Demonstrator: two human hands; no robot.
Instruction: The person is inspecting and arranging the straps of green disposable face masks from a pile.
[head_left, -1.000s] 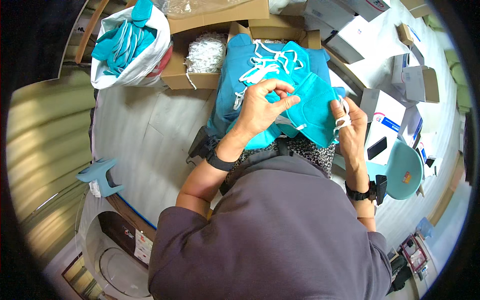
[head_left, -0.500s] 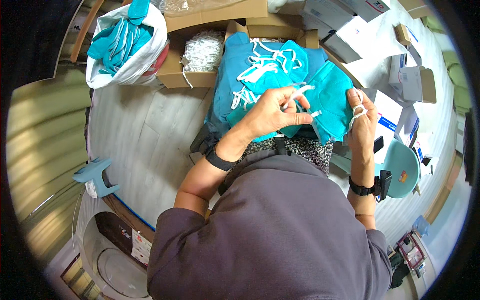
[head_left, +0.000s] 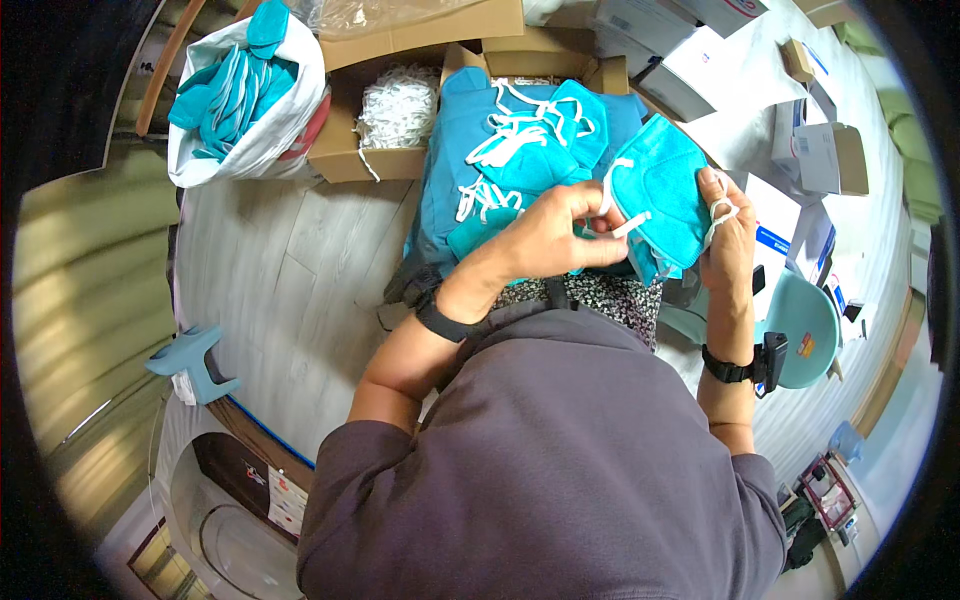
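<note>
A teal folded face mask is raised in front of me, slightly tilted. My right hand pinches its right edge, where a white ear loop hangs over the fingers. At the mask's left edge, my left hand pinches a white elastic strap with thumb and fingers. Part of that strap is hidden behind the fingers. Beyond my hands, several more teal masks with white straps lie on a blue cloth over my lap.
An open cardboard box holds a heap of white elastic straps. To its left stands a white sack full of teal mask pieces. White cartons lie at the right, near a pale green stool. A blue-grey plastic stool is at the left.
The strap in my left hand has moved against the mask's left edge; its upper end now touches the mask. My right hand keeps its hold, and the view has shifted slightly.
</note>
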